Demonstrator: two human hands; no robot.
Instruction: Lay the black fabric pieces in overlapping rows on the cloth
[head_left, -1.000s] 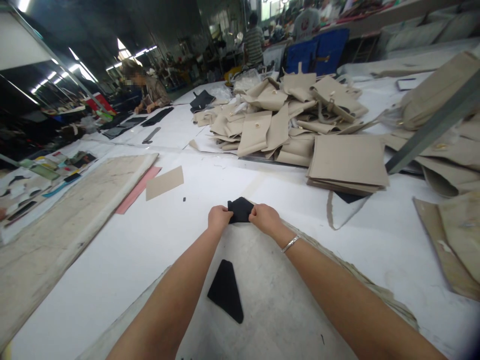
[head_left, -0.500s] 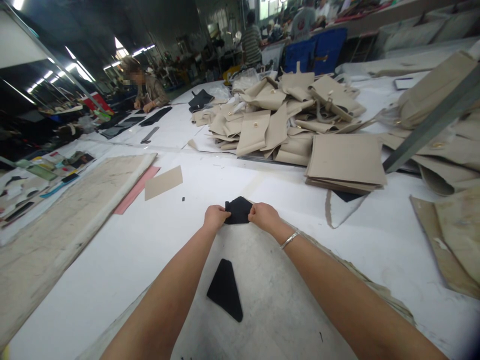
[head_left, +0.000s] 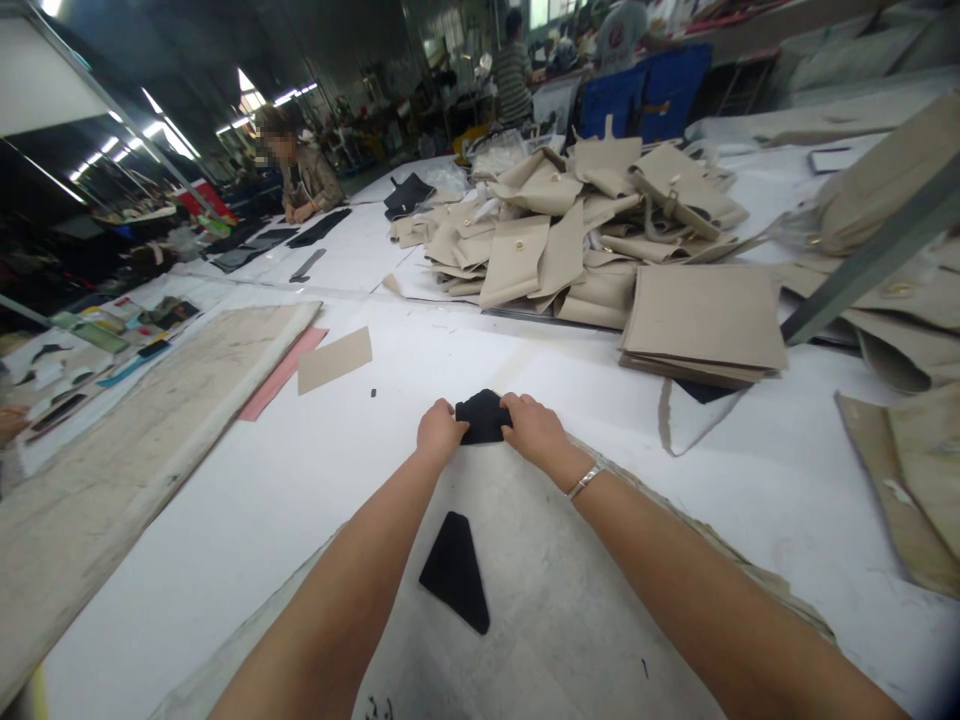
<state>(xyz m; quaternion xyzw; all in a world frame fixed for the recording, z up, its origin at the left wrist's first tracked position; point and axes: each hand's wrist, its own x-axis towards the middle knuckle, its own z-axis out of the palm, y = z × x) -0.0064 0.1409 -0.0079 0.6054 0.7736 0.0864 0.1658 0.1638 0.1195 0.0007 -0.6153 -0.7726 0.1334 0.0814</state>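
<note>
Gripping opposite sides, both hands (head_left: 441, 432) (head_left: 537, 432) hold a plain black piece (head_left: 483, 418) with a peaked far edge.

Black angular piece (head_left: 481, 420), gripped at both ends, peaked edge away

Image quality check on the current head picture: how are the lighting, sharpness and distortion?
Head view: ceiling lights blow out to white against a dark background; head view: the black piece between left hand and right hand shows little surface detail, though both hands' outlines read; head view: the far workshop is soft, the scene leans, and the lower right corner darkens.
</note>
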